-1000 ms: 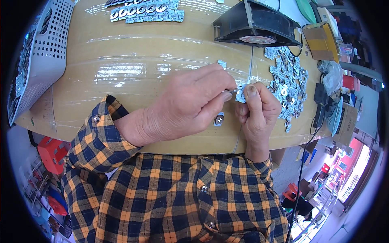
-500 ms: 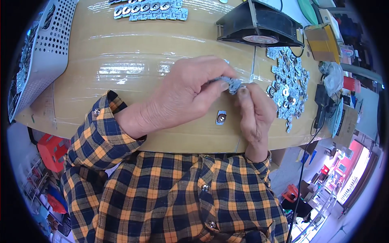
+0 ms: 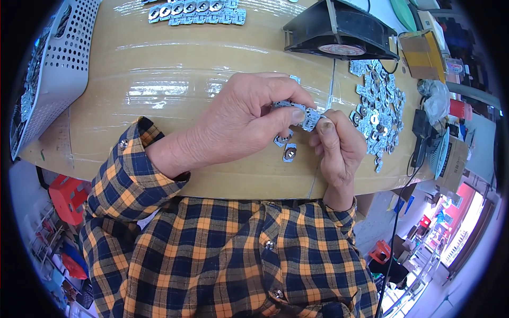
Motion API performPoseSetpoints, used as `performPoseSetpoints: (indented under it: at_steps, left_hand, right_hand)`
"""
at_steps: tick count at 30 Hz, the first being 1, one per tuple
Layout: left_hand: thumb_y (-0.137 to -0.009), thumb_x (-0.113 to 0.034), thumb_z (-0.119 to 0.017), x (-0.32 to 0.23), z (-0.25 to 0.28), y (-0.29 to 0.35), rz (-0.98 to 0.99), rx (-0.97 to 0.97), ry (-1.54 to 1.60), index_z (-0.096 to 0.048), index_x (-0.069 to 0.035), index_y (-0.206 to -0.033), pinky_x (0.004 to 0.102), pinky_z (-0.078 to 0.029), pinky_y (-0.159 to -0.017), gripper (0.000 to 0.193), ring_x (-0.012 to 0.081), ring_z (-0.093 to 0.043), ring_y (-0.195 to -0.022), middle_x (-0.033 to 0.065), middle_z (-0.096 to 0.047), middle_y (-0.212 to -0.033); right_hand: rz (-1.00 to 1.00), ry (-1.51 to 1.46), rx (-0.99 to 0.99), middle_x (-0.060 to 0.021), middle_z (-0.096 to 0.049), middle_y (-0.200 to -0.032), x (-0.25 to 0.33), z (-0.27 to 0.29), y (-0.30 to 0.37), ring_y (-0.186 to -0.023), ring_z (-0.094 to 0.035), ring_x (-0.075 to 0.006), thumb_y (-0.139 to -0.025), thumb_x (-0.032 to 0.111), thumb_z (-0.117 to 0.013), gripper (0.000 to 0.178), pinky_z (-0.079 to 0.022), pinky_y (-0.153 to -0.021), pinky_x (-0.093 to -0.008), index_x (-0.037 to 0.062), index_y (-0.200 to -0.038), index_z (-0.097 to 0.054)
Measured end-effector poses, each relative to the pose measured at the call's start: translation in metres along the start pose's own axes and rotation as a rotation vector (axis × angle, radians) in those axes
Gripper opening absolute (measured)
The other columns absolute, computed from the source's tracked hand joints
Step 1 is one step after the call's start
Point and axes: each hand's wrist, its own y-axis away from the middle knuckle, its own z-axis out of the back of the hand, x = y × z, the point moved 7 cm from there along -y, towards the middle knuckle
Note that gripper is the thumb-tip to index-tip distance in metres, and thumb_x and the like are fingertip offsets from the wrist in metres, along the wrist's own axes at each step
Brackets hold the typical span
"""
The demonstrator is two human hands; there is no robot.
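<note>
In front of my chest, my left hand (image 3: pixel 241 122) pinches a short strip of small blue-grey circuit boards (image 3: pixel 311 121) between thumb and fingers. My right hand (image 3: pixel 339 146) grips the strip's right end with thumb and forefinger, the other fingers curled in. Just below the strip, a single board with a dark round part (image 3: pixel 289 153) lies on the table. Touching or nearly touching it is another small board (image 3: pixel 282 139), partly covered by my left hand. One more blue-grey piece (image 3: pixel 295 78) peeks out beyond my left knuckles.
A heap of loose boards (image 3: pixel 377 114) spreads to the right. Rows of joined boards (image 3: pixel 207 16) lie at the far left. A black fan (image 3: pixel 339 34) stands at the back, a white perforated basket (image 3: pixel 63 69) at the left edge. A black cable (image 3: pixel 395 233) hangs down at right.
The strip has turned so more of its flat face shows. A second small board now shows beside the single one, and a piece appears beyond my left hand. My right hand has shifted slightly.
</note>
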Motion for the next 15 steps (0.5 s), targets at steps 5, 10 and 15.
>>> performPoseSetpoints:
  at_steps: [5, 10, 15]
  left_hand:
    - [-0.088, 0.0, -0.058, 0.0, 0.004, -0.001, -0.005, -0.044, -0.044, -0.066, 0.001, -0.098, 0.0239, -0.049, -0.058, 0.013, 0.0115, -0.06, -0.065, 0.006, -0.059, -0.078]
    - [-0.091, 0.0, -0.056, -0.003, 0.002, -0.002, -0.133, 0.078, -0.255, -0.065, 0.001, -0.103, 0.0189, -0.046, -0.053, 0.015, 0.0059, -0.059, -0.066, 0.0024, -0.059, -0.083]
    - [-0.091, 0.001, -0.056, 0.002, 0.001, -0.001, 0.029, 0.047, 0.088, -0.065, 0.001, -0.105, 0.0176, -0.046, -0.052, 0.017, 0.0065, -0.06, -0.067, 0.0036, -0.06, -0.084]
  right_hand:
    - [-0.007, -0.112, -0.001, -0.0017, -0.058, -0.067, -0.002, -0.001, -0.001, -0.054, -0.048, -0.004, -0.099, 0.02, -0.053, 0.027, -0.036, -0.048, -0.0181, -0.0005, -0.082, -0.061]
    - [0.033, 0.045, 0.101, -0.0004, -0.059, -0.067, 0.002, -0.007, -0.003, -0.054, -0.049, -0.0038, -0.098, 0.019, -0.053, 0.028, -0.036, -0.048, -0.0172, -0.0004, -0.08, -0.061]
    - [-0.057, -0.133, 0.079, -0.0009, -0.059, -0.067, 0.002, -0.005, 0.0, -0.053, -0.049, -0.0043, -0.099, 0.019, -0.053, 0.029, -0.036, -0.047, -0.0172, -0.001, -0.08, -0.06]
